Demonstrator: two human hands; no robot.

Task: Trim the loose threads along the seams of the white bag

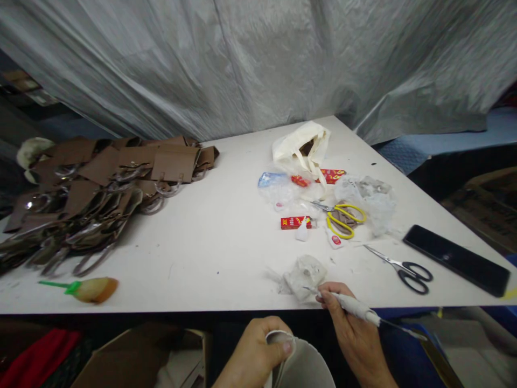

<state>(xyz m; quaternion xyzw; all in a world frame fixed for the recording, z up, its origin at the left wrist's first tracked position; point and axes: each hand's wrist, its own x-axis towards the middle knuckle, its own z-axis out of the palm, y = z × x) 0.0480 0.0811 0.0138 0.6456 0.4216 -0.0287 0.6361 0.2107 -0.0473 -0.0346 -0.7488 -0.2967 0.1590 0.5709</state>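
Note:
My left hand (258, 347) is closed on the rim of a pale grey curved piece (301, 364), held below the table's front edge. My right hand (353, 331) grips a white pen-like tool (355, 307) with a thin tip. That tip touches a crumpled clear plastic wrapper (304, 276) lying at the front edge of the white table (218, 242).
A heap of brown card pieces with clear handles (92, 194) fills the left. A green-handled brush (86, 289) lies front left. Yellow scissors (343, 218), black scissors (406, 269), a red box (295, 222), a cream bag (301, 145) and a black phone (456, 258) lie right.

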